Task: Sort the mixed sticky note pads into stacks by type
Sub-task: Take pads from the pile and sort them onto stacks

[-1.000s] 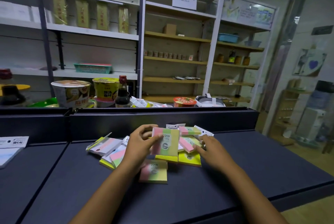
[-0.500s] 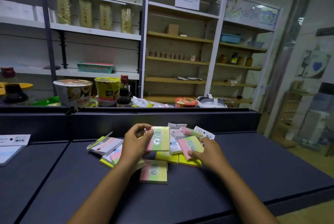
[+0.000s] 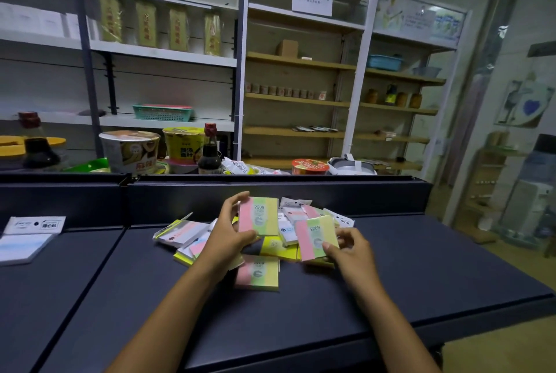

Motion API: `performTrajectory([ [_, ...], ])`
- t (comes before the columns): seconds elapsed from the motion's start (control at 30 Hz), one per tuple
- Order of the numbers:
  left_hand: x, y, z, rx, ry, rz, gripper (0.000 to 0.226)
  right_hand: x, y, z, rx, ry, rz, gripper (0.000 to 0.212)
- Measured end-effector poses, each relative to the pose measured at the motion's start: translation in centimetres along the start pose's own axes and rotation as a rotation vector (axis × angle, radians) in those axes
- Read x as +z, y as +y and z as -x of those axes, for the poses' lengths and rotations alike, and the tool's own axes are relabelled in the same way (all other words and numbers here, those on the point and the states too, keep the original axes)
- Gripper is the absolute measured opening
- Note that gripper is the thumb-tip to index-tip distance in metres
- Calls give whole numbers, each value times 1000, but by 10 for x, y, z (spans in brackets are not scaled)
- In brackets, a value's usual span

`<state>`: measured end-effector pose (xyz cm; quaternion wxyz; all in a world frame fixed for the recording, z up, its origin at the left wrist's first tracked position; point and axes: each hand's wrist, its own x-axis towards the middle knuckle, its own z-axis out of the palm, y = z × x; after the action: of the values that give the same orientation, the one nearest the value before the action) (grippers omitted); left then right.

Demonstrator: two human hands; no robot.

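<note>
Shelving [image 3: 301,95] fills the back of the room, with noodle cups [image 3: 129,149], a sauce bottle [image 3: 209,151] and other goods lined up behind a dark ledge. Below it runs a dark blue table [image 3: 421,276].

Near the middle of the table, close to the ledge, lies a loose pile of pads [image 3: 288,231]: white-wrapped ones, yellow ones and pink-green-yellow striped ones, overlapping at different angles. More wrapped pads [image 3: 180,231] spread out to the left of the pile.

One striped pad [image 3: 258,273] lies flat on the table just in front of the pile, apart from the rest, between the two forearms.

The left hand [image 3: 224,237] holds a second striped pad [image 3: 259,216] raised above the pile, its printed face toward the camera, the thumb along the lower edge and the fingers curled round the left side and top. The right hand [image 3: 350,247] pinches a third striped pad [image 3: 314,238] by its lower right corner, tilted, its other end resting over the pile.

Far to the left, well apart from the pile, a white notepad [image 3: 27,240] with a printed flap sits at the table's edge.
</note>
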<state>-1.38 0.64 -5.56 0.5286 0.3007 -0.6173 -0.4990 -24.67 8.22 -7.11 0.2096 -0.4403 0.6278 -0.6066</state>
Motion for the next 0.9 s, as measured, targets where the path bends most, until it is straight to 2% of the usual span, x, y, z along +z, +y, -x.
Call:
performTrajectory([
  [0.17,-14,14,33,56,5,-11,79,13,-7,26,17,-16,-200,23],
  [0.37,-56,38,88,132,132,5,72,42,-25,68,64,-40,-480,26],
  [0.9,-225,91,190,146,347,-171,66,166,-97,187,2,-147,-515,31],
])
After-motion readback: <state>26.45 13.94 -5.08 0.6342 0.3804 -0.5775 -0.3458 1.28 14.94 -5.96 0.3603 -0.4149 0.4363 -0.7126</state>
